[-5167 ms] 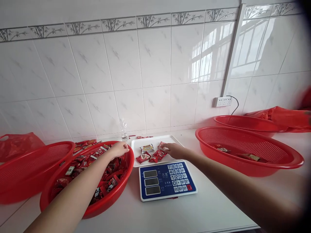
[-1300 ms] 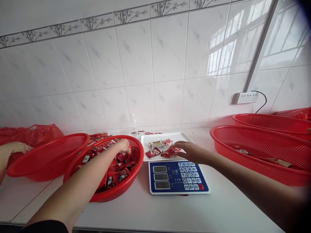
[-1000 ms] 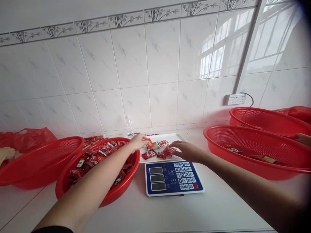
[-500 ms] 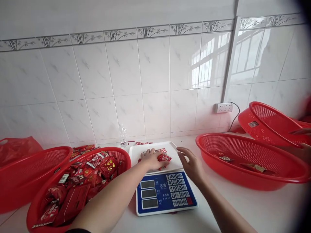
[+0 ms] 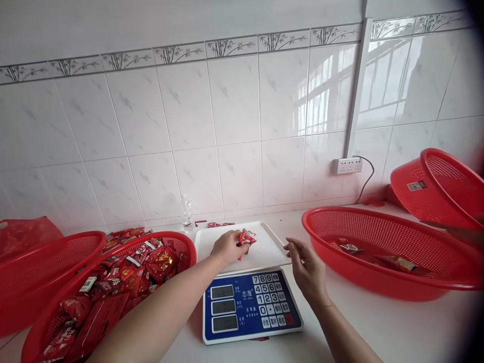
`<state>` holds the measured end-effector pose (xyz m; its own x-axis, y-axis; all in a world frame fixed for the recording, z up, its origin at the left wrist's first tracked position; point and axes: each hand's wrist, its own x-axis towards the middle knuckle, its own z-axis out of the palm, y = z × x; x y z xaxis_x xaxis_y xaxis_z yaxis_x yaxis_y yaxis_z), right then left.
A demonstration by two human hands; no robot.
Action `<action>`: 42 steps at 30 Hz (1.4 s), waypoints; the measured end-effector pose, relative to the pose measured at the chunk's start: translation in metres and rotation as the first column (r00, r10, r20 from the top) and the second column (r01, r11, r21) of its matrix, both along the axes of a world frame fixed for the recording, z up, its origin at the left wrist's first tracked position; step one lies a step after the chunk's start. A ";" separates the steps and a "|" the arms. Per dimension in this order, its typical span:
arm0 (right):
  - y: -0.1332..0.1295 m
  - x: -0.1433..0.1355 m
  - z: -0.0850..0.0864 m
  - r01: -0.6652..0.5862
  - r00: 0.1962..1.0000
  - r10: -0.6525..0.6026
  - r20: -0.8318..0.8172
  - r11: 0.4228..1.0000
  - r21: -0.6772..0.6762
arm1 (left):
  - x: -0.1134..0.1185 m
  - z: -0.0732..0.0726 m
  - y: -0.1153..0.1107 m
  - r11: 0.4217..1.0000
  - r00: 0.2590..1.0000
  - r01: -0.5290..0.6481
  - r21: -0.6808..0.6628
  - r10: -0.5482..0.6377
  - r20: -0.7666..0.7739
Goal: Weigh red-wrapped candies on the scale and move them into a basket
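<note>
Over the white pan of a blue and white scale, my left hand is closed on small red packets. My right hand is at the pan's right edge, its fingers curled with thumb and fingertips close together; whether anything small lies between them cannot be made out. To the left, a red basket is heaped with red packets. The scale's three displays look blank.
Right of the scale stands a red basket with a few packets. A person's hand is near a tilted red basket. Another red basket is far left. A clear bottle and power strip are by the wall.
My left hand has gathered the packets and lifted them from the pan. My right hand has shifted slightly right and down. The tilted basket at the right has moved further right.
</note>
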<state>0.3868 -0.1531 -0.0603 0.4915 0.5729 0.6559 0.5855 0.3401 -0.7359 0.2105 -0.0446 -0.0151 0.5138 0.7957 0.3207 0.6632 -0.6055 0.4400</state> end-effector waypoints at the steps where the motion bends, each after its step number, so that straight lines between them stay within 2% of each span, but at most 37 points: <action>1: 0.000 -0.001 0.000 -0.006 1.000 0.006 0.002 1.000 0.010 | -0.001 0.002 0.003 1.000 0.999 0.003 -0.014 -0.002 0.046; 4: 0.001 -0.001 0.000 -0.009 1.000 0.009 -0.008 0.999 0.048 | -0.001 0.013 0.009 0.998 0.988 -0.038 -0.057 0.046 0.145; 8: 0.003 0.001 -0.001 -0.016 1.000 0.016 -0.014 0.999 0.038 | 0.000 0.032 0.010 0.979 0.978 -0.068 -0.191 0.103 0.181; 12: 0.004 0.002 -0.002 -0.026 0.999 0.026 -0.023 1.000 0.016 | -0.006 0.047 0.006 0.972 0.981 0.017 -0.234 0.029 0.191; 16: 0.003 0.003 0.000 -0.030 0.998 0.031 -0.045 0.999 0.016 | -0.020 0.053 0.009 0.948 0.991 0.103 -0.300 -0.074 0.108; 19: 0.003 0.003 0.000 -0.047 0.997 0.047 -0.060 0.999 0.001 | -0.032 0.051 0.013 0.928 0.990 0.133 -0.347 -0.137 0.014; 22: 0.003 0.003 0.000 -0.047 0.996 0.046 -0.071 0.999 -0.004 | -0.041 0.048 0.014 0.935 0.983 0.041 -0.352 -0.101 -0.154; 24: 0.004 0.004 0.000 -0.039 0.997 0.038 -0.074 0.999 -0.004 | -0.045 0.047 0.013 0.927 0.953 -0.001 -0.374 -0.112 -0.282; 27: 0.005 0.003 0.000 -0.040 0.997 0.039 -0.073 0.999 -0.015 | -0.045 0.045 0.007 0.926 0.898 0.051 -0.374 -0.206 -0.389; 32: 0.004 0.003 0.001 -0.056 0.997 0.053 -0.063 0.998 -0.040 | -0.031 0.029 -0.001 0.960 0.850 0.044 -0.276 -0.181 -0.495; 37: 0.004 0.004 0.000 -0.064 0.996 0.061 -0.067 0.997 -0.044 | -0.008 0.017 0.008 0.984 0.859 0.084 -0.155 -0.150 -0.489; 42: 0.006 0.006 -0.001 -0.057 0.996 0.054 -0.072 0.998 -0.040 | 0.018 0.017 0.023 0.966 0.847 0.176 -0.191 -0.248 -0.470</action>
<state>0.3932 -0.1470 -0.0617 0.5028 0.6272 0.5948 0.5122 0.3381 -0.7895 0.2290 -0.0215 0.0021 0.7363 0.6664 -0.1174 0.6756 -0.7141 0.1832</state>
